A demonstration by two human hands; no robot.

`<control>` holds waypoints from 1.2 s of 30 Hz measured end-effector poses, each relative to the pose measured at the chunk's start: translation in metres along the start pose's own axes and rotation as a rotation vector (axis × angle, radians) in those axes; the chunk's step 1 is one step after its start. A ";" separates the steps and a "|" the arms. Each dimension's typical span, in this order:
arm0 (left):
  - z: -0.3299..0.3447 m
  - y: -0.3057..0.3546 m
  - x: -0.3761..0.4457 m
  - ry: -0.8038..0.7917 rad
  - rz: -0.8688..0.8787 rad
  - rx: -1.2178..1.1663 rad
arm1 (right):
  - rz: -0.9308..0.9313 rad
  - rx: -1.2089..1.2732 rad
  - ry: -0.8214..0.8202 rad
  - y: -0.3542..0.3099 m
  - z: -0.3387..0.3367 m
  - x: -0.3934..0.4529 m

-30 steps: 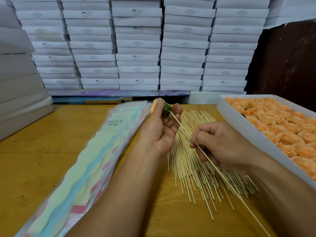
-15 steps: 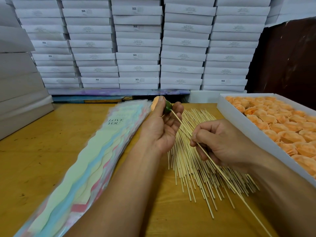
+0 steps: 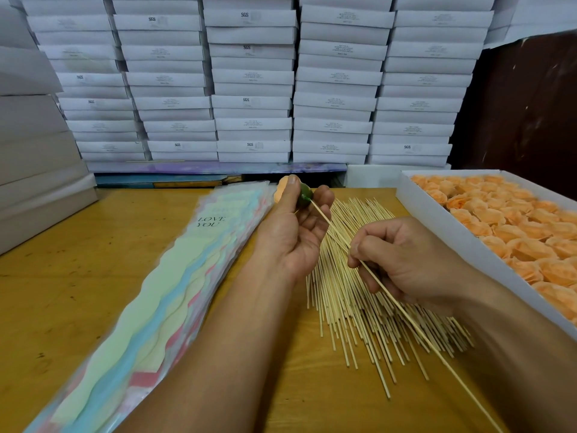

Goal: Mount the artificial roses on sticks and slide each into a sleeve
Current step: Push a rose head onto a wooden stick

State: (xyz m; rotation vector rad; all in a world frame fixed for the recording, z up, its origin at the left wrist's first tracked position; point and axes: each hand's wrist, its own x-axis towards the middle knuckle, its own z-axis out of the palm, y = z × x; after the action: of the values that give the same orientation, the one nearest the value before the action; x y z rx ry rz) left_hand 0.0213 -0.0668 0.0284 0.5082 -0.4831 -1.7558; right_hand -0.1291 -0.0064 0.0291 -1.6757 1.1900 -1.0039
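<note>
My left hand (image 3: 295, 228) holds an orange artificial rose (image 3: 283, 189) with a green base between thumb and fingers, above the table's middle. A thin wooden stick (image 3: 402, 310) runs from the green base down to the lower right; my right hand (image 3: 402, 260) pinches it near its upper part. Under both hands lies a loose pile of sticks (image 3: 359, 314). A stack of pastel sleeves (image 3: 150, 307) printed "LOVE YOU" lies to the left of my left arm.
A white box (image 3: 437, 214) filled with several orange roses (image 3: 512, 232) stands at the right. Stacks of white flat boxes (image 3: 249, 82) form a wall behind the yellow wooden table (image 3: 62, 292). More boxes rise at the far left.
Both hands stay almost where they were. The stick's tip has stayed at the rose's green base and my right hand has shifted slightly along it.
</note>
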 end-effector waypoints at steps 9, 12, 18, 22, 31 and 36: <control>0.000 0.000 -0.001 0.005 0.002 0.010 | -0.004 -0.012 -0.010 0.000 -0.001 0.000; 0.000 0.000 -0.001 0.005 0.002 0.010 | -0.003 -0.006 -0.009 0.000 -0.001 0.000; 0.001 0.000 -0.002 0.002 0.002 0.008 | 0.005 -0.014 -0.009 0.000 -0.001 0.000; 0.001 0.000 -0.003 -0.003 -0.002 0.006 | 0.011 -0.009 -0.006 0.000 -0.001 0.000; 0.000 -0.001 -0.003 -0.003 0.041 0.055 | 0.035 -0.011 0.004 -0.002 -0.001 -0.001; 0.001 -0.001 -0.003 0.007 0.067 0.118 | 0.046 -0.007 -0.002 -0.001 -0.001 -0.001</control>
State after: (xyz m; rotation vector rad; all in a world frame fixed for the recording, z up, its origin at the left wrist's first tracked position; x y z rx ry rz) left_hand 0.0205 -0.0634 0.0291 0.5745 -0.5946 -1.6674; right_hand -0.1296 -0.0056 0.0300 -1.6466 1.2265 -0.9704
